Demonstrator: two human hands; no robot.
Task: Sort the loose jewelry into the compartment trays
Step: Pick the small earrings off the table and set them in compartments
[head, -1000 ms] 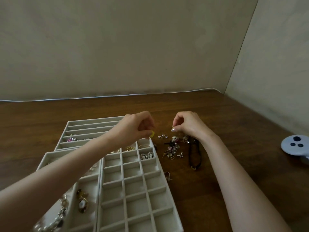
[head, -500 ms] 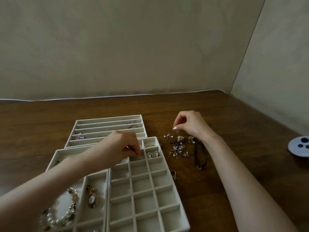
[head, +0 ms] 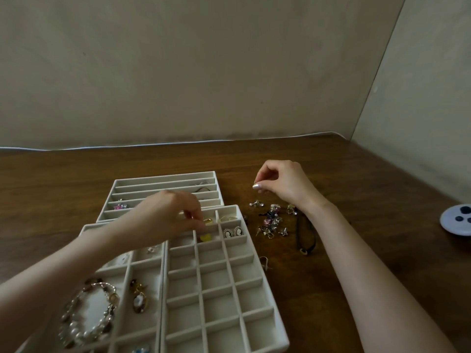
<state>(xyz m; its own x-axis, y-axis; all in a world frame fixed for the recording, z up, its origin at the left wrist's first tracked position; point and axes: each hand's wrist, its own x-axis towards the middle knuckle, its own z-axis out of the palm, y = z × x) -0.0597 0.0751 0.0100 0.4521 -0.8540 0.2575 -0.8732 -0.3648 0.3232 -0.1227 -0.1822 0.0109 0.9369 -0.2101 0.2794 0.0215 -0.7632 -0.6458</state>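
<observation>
Left hand (head: 165,217) hovers at the grid tray's (head: 219,301) 12 o'clock edge, fingers bunched above a yellow piece (head: 205,237) in a cell; contact unclear. Right hand (head: 283,184) pinches its fingertips over the loose jewelry (head: 274,222) at 1 o'clock; what it holds is unclear. The wooden table (head: 356,200) meets the walls (head: 229,72).

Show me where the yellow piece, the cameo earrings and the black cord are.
yellow piece (head: 205,237): head view, its middle.
cameo earrings (head: 227,233): head view, the left earring's face.
black cord (head: 303,251): head view, its lower end.
</observation>
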